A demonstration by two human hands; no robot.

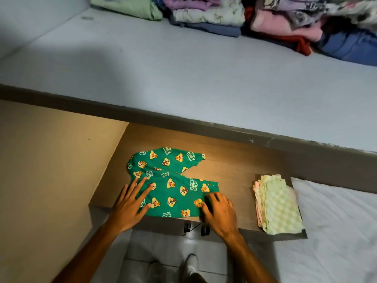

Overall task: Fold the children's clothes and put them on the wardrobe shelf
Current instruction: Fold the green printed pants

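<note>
A small pair of green children's trousers printed with cartoon chipmunks lies flat on a brown wooden top, its two legs spread toward the right. My left hand rests flat on the waist end at the left, fingers spread. My right hand presses on the near leg's end, fingers curled at the cloth's edge. A folded stack of pale green checked and pink clothes sits at the right end of the same top.
A pale blue mattress runs across behind the wooden top, with piles of folded clothes along its far edge. A white-sheeted bed lies at the right. A beige wall stands at the left, tiled floor below.
</note>
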